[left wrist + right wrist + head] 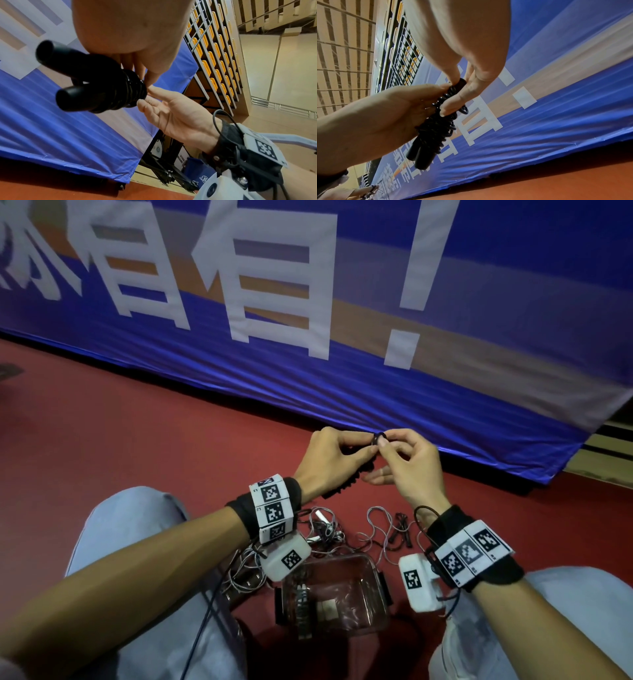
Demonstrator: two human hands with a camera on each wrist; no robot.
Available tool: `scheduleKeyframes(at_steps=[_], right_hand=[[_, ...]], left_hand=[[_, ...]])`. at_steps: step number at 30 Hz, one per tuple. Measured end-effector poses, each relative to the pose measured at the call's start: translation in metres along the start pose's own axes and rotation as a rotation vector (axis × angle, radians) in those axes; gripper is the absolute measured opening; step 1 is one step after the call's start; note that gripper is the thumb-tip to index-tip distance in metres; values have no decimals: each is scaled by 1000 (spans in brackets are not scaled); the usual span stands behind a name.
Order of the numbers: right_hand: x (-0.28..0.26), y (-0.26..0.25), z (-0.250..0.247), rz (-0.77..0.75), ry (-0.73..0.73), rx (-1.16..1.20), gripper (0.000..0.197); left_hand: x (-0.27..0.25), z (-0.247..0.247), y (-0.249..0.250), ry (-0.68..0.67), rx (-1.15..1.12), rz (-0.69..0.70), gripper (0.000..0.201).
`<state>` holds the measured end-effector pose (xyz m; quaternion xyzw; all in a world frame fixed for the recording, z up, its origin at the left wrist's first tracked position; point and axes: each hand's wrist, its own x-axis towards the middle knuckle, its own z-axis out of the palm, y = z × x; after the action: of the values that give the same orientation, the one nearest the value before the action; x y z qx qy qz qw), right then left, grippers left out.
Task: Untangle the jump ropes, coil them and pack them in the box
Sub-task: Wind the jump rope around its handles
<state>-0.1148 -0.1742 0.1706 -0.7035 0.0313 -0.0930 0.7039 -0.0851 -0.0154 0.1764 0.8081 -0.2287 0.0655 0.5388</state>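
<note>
A black jump rope (pixel 435 127) is wound in tight coils round its two black handles (pixel 75 75), held up above the floor. My left hand (pixel 329 460) grips this bundle (pixel 346 481) from the left. My right hand (pixel 404 457) pinches a loop of the black rope (pixel 378 438) at the bundle's top end, between thumb and forefinger. Below my wrists, a tangle of grey and white jump ropes (pixel 342 539) lies on the red floor. A clear plastic box (pixel 334 594) with black clips stands open between my knees.
A blue padded banner (pixel 308 337) with white characters leans along the far edge of the red floor (pixel 120 440). My knees in light jeans (pixel 130 529) flank the box. Tiered seating with orange seats (pixel 214 54) stands off to the right.
</note>
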Motion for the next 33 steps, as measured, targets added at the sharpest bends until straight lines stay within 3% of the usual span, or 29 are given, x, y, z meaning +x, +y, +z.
scheduleKeyframes(at_steps=[5,12,18,20,26,29,33], right_hand=[[2,3,2,-22,-55,42,17],[2,-9,-2,195,-244,435,30],[4,-4,3,373,-243,587,49],[2,-4,4,414,-239,642,39],[3,-15,5,215,-165,807,6],[3,-14,5,72,-121,776,8],[2,-17,2,-66,-112,681,9]], left_hand=[[0,4,1,133,6,36,25],[0,1,8,195,-26,180,30],[-1,-3,11,117,-15,378,29],[0,-4,13,110,8,418,26],[13,-15,12,219,164,583,18],[14,-11,6,309,147,563,19],[10,-7,8,299,102,595,18]])
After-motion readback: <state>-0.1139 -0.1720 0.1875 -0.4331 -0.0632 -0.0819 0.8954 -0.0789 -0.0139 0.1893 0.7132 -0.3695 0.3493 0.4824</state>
